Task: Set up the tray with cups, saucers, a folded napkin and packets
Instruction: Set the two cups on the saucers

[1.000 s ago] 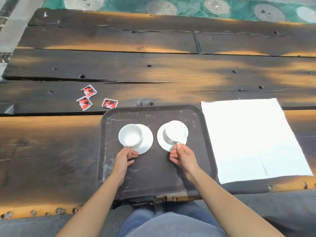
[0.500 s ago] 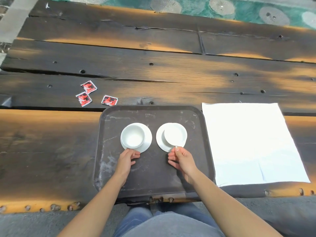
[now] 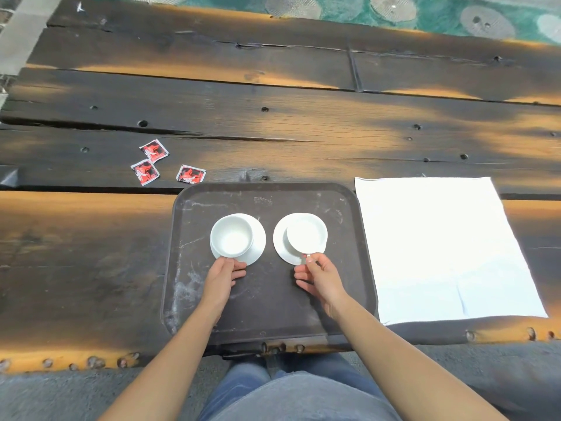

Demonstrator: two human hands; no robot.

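The right hand [image 3: 318, 276] pinches the handle of the right cup [image 3: 306, 233] between thumb and fingertips; that cup sits on its saucer [image 3: 280, 250] at frame centre. The left hand [image 3: 223, 276] touches the near rim of the left saucer [image 3: 256, 249] with curled fingers, though whether it grips is unclear. The left cup [image 3: 232, 237] stands on that saucer. Both sets rest on the dark tray [image 3: 267, 305]. A white napkin [image 3: 440, 244] lies unfolded just right of the tray, on the wooden table [image 3: 303, 132]. Three red packets [image 3: 153, 150] lie left of centre, beyond the tray's far left corner.
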